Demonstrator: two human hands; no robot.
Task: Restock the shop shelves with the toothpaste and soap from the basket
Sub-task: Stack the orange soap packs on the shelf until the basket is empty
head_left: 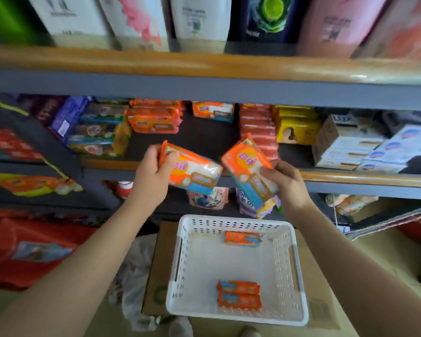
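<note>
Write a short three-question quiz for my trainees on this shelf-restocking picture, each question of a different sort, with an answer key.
1. True or false: each hand, the left hand and the right hand, holds an orange soap pack.
2. How many orange packs lie in the white basket?
3. Multiple choice: the basket stands on (A) the shelf, (B) a cardboard box, (C) a chair.

Key
1. True: the left soap pack and the right soap pack are both gripped in front of the shelf.
2. Three: one pack by the far wall, and a touching pair by the near wall.
3. B.
</note>
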